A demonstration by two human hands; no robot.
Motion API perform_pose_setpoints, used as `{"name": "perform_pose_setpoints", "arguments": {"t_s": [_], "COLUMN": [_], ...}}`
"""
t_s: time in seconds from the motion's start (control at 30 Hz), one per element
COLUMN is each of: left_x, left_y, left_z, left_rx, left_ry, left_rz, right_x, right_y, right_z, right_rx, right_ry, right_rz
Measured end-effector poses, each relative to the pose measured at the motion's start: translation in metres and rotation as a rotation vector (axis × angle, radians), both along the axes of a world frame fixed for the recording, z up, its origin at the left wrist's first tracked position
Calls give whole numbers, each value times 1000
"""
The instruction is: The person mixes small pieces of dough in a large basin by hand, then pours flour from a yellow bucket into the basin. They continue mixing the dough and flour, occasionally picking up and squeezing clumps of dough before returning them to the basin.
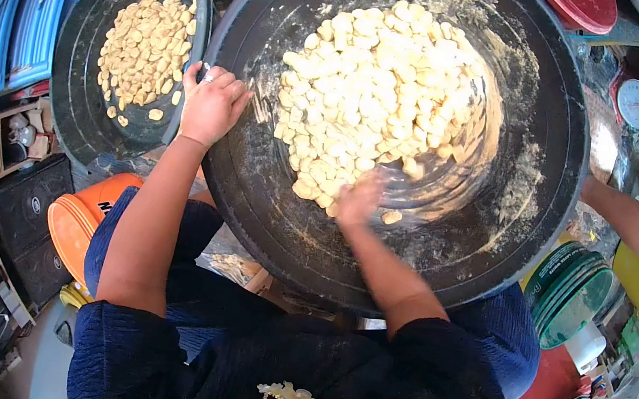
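A large black basin [232,179] lies in front of me, its inner wall dusted with pale flour-like powder. Heaped inside are many small, flattened, pale yellow pieces [377,77] that look like dough. My left hand [217,103], with a ring on one finger, is closed over the basin's left rim. At the lower edge of the heap is my right hand [360,199], smeared by motion, its fingers against the pieces. One loose piece [391,218] lies just to its right. Curved streaks of powder mark the basin floor right of the heap.
A second dark basin [75,108] with similar pieces stands at the left. Another person's arm [631,223] reaches in from the right. Around are an orange bucket [76,218], green lidded tubs [568,292], a dial scale [637,104] and blue drawers [40,5].
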State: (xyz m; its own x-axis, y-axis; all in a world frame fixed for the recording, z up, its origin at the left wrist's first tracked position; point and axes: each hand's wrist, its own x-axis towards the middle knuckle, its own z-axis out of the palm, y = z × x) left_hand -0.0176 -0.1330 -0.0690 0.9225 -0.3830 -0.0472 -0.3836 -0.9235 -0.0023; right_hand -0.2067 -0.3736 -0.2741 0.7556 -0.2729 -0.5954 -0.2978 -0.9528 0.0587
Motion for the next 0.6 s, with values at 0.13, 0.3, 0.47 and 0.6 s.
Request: {"name": "perform_pose_setpoints", "arguments": {"t_s": [0.13, 0.3, 0.47, 0.6], "left_x": [1, 0, 4, 3], "left_y": [5, 7, 10, 15], "left_z": [-4, -6, -8, -13], "left_rx": [-44, -110, -75, -98], "left_ry": [-80, -31, -7, -15], "left_rz": [-42, 14, 22, 14], "right_x": [56, 124, 83, 78], "right_y": [51, 64, 66, 53], "right_z": [115, 108, 39, 59], "right_rx": [734, 735, 699, 713], "right_ry": [182, -237, -397, -133], "right_rz": [-121, 419, 389, 188]}}
